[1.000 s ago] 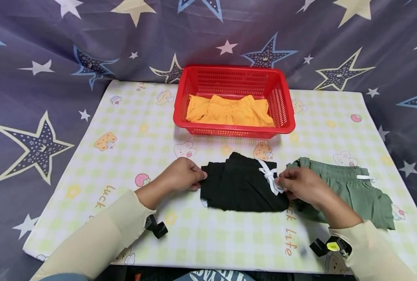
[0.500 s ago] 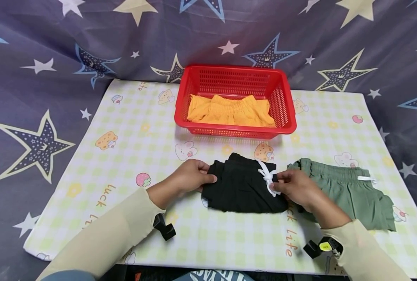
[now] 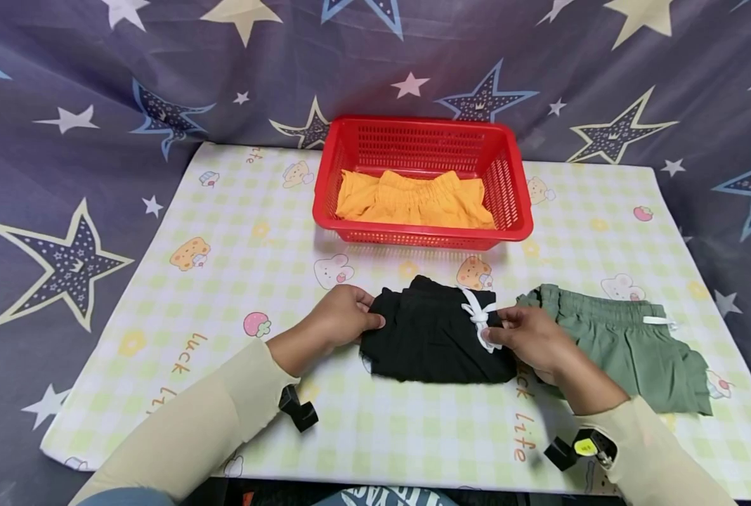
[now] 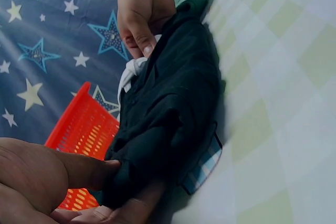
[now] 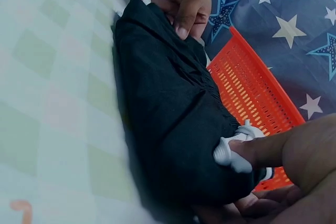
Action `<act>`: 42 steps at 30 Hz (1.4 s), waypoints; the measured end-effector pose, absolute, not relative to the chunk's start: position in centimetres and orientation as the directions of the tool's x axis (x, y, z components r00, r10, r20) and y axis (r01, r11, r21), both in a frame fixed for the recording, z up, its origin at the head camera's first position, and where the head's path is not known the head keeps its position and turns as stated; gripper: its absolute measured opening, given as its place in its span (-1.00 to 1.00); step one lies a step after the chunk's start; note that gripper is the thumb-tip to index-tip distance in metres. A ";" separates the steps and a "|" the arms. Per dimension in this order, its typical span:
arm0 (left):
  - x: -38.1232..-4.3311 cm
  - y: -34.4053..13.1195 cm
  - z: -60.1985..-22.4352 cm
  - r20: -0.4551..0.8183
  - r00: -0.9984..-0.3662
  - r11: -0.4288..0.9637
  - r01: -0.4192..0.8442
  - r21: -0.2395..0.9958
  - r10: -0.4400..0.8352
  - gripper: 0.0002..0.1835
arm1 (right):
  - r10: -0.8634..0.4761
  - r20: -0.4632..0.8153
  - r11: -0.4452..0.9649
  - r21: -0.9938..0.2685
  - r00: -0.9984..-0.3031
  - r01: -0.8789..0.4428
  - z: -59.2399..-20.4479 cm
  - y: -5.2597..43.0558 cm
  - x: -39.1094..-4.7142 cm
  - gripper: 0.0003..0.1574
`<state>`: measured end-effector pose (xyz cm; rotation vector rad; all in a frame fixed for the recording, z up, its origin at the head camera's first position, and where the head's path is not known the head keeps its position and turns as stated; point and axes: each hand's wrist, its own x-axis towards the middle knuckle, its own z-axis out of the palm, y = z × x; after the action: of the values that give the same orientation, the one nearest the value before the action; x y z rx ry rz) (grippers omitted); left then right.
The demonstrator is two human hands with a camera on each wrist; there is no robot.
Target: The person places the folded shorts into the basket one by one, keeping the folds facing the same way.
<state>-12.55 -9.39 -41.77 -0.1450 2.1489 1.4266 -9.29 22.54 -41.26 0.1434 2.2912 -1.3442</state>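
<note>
Folded black shorts [image 3: 438, 337] with a white drawstring [image 3: 478, 318] lie at the front middle of the table. My left hand [image 3: 336, 320] pinches their left end, thumb on top and fingers underneath, as the left wrist view shows. At the other end my right hand [image 3: 536, 341] grips the shorts, its thumb pressing on the drawstring bow [image 5: 236, 148] and its fingers below the cloth. Green shorts [image 3: 634, 351] lie to the right, partly behind my right hand and wrist. Yellow shorts [image 3: 419, 202] rest folded inside a red basket [image 3: 422, 237].
The red basket stands at the back of the table, beyond the black shorts. A checked cloth [image 3: 236, 211] with cartoon prints covers the tabletop. Behind it hangs a dark curtain [image 3: 179, 63] with stars.
My left hand has shifted right and taken a deeper hold on the black shorts' left end. My right hand has moved slightly left onto the drawstring. Basket and green shorts have stayed put.
</note>
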 end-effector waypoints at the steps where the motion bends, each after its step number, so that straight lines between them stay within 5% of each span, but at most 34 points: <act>1: -12.6 -9.5 -41.9 -0.500 -0.843 0.431 -0.384 0.817 0.197 -0.74 | -0.156 -0.458 0.489 -0.806 -0.875 0.334 -41.3 22.5 -9.3 -0.57; 6: -12.7 -10.2 -42.5 -0.503 -0.850 0.416 -0.405 0.814 0.157 -0.77 | -0.181 -0.478 0.397 -0.835 -0.859 0.381 -41.6 22.5 -9.1 -0.76; 18: -12.7 -11.3 -42.3 -0.457 -0.880 0.361 -0.387 0.848 0.130 -0.78 | -0.074 -0.463 0.328 -0.848 -0.884 0.416 -41.8 22.1 -9.3 -0.58; 26: -13.3 -12.5 -38.7 -0.389 -0.910 0.404 -0.304 0.863 0.145 -0.71 | -0.003 -0.382 0.333 -0.872 -0.924 0.359 -38.8 21.7 -9.5 -0.46; 30: -13.5 -12.9 -36.8 -0.377 -0.917 0.435 -0.289 0.853 0.131 -0.68 | -0.027 -0.336 0.316 -0.896 -0.941 0.311 -36.9 21.7 -9.7 -0.56; 42: -15.1 -13.7 -32.9 -0.353 -0.923 0.280 -0.302 0.911 0.151 -0.74 | -0.057 -0.237 0.305 -0.929 -0.970 0.210 -32.7 21.1 -11.9 -0.59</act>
<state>-15.14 -13.72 -32.91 -0.1364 2.1845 1.6818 -11.90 21.14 -32.72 0.1400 2.3457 -1.7239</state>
